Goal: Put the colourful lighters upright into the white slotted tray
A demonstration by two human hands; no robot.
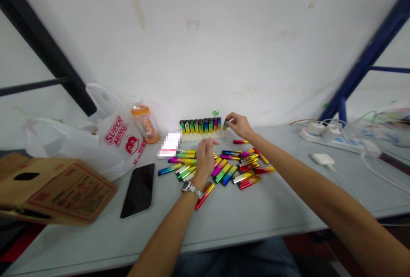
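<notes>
Several colourful lighters (200,126) stand upright in a row in a white rack (192,137) against the wall. At the rack's right end my right hand (238,125) pinches a blue-and-yellow lighter (225,125), held upright. My left hand (206,151), with a watch on the wrist, hovers in front of the rack over the loose lighters; its fingers point forward and right, and whether they hold anything is hidden. Many shiny lighters (229,175) lie scattered on the grey table (256,213) around and to the right of that hand.
On the left are a cardboard box (70,187), a white plastic bag (109,140), an orange bottle (144,123), a black phone (138,190) and a white card (169,144). A power strip (339,140) with cables and a white charger (322,159) lie on the right.
</notes>
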